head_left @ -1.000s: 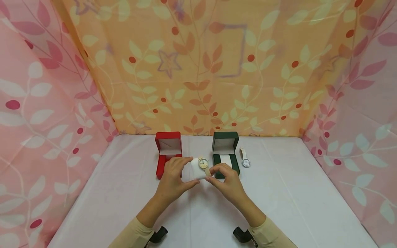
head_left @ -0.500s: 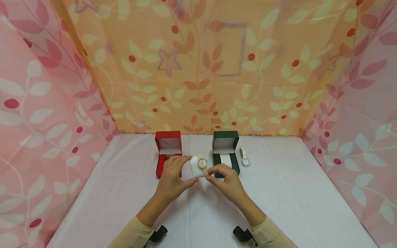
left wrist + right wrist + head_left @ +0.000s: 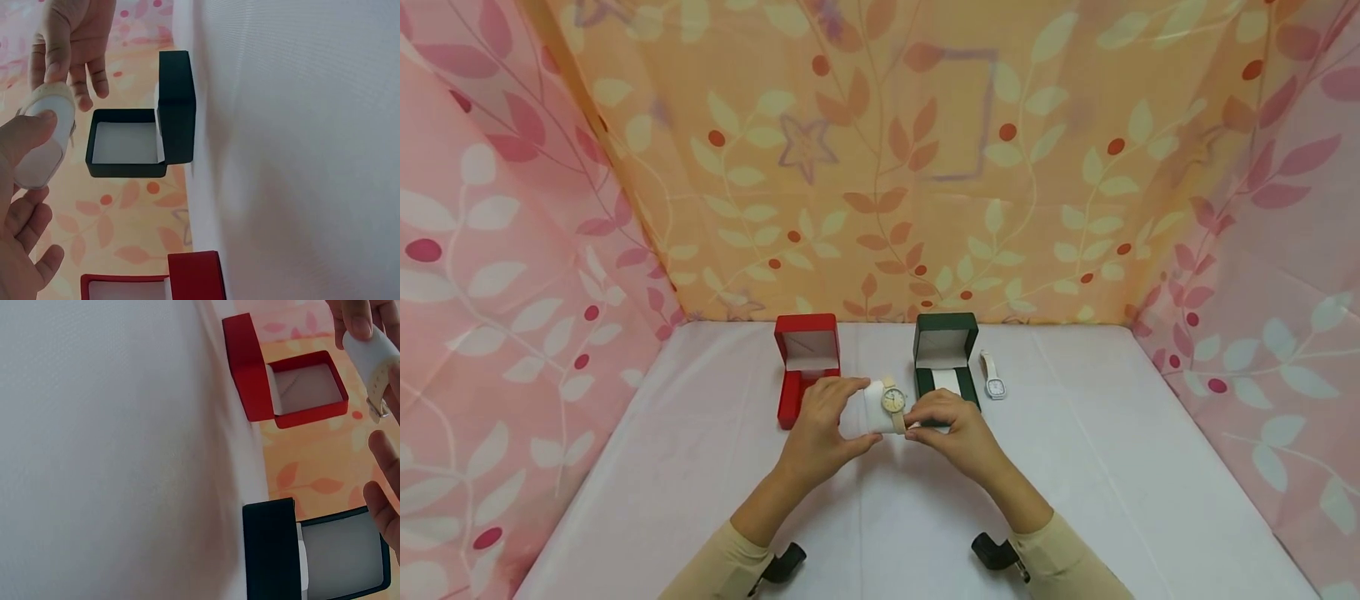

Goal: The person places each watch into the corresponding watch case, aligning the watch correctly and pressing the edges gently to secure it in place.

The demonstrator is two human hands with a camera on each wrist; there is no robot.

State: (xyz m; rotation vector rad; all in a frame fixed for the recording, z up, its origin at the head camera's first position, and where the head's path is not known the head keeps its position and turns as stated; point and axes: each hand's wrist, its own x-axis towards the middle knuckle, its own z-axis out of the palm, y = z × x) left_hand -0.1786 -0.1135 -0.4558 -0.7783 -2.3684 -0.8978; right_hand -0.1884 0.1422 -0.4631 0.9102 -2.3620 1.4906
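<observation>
Above a white-covered bench [image 3: 880, 525], a person's left grip [image 3: 818, 427] holds a small white cushion [image 3: 874, 408]. A cream watch [image 3: 892, 401] sits round that cushion, turned up towards the head camera, and the right grip [image 3: 955, 429] pinches the near end of its strap [image 3: 898, 422]. Beyond stand two open boxes, a red box [image 3: 807, 337] on the left and a green box [image 3: 945, 340] on the right, with a white watch [image 3: 996, 388] lying just right of the green one. Whether the buckle [image 3: 378, 411] is fastened cannot be told. To handle the strap well, the left grip should probably press just enough to steady the cushion, while the right draws evenly, without twisting it
</observation>
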